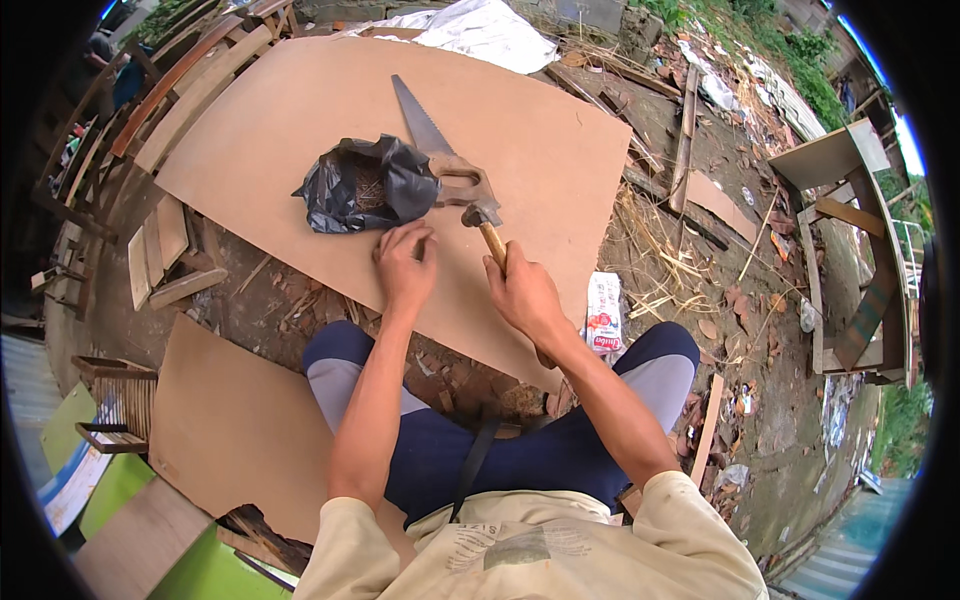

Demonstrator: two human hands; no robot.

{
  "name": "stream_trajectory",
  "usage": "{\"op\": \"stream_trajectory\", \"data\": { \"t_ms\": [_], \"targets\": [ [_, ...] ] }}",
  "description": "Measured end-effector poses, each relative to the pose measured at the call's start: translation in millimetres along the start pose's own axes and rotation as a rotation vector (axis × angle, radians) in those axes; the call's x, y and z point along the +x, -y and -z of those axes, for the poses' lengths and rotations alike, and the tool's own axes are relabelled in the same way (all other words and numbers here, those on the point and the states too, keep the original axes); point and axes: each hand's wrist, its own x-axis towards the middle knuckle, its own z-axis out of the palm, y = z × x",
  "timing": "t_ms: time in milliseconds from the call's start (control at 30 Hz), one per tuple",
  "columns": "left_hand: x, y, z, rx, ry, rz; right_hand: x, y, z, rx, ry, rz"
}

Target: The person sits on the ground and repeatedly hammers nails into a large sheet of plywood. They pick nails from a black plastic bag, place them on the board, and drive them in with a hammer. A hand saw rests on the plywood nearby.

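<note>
My right hand (527, 296) is wrapped round the wooden handle of a hammer (492, 238). The hammer's metal head is over the brown board (540, 130), just by the wooden grip of a handsaw (422, 122). That saw lies flat, its blade pointing away from me. My left hand (405, 262) rests at the board with its fingers curled in and thumb close to them; anything pinched there is too small to make out. Right beyond those fingers sits an opened black plastic bag (400, 185), with small dark, thin pieces like nails inside.
A second brown board (225, 400) lies to my left. A white printed packet (603, 310) is by the big board's right edge. Wood scraps, dry leaves and planks (685, 140) litter the ground on the right. A wooden frame (865, 240) stands farther right; stacked timber (200, 95) is at far left.
</note>
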Motion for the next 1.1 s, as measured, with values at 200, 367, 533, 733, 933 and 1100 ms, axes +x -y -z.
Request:
{"op": "stream_trajectory", "data": {
  "t_ms": [200, 367, 533, 733, 933, 1100],
  "targets": [
    [-23.5, 0.8, 18.4, -0.071, -0.331, 0.259, 15.3, -25.3, -4.9, -0.036, 0.098, -0.003],
    [-11.0, -3.7, 41.8, -0.149, -0.293, 0.269, 16.6, -47.3, -14.7, 0.170, -0.042, -0.065],
    [43.6, 28.9, 66.2, -0.085, -0.251, 0.075, 15.9, -46.2, -34.9, 0.286, -0.022, -0.102],
    [96.4, 58.8, 68.3, 0.226, 0.218, 0.061, 17.3, -35.1, -43.0, 0.516, 0.042, -0.178],
    [120.1, 39.4, 56.6, 0.421, 0.464, 0.216, 23.6, -48.0, -42.6, 0.618, 0.046, -0.251],
    [128.0, 47.5, 48.2, 0.492, 0.500, 0.159, 27.2, -42.8, -43.6, 0.613, 0.039, -0.275]
  ]
}}
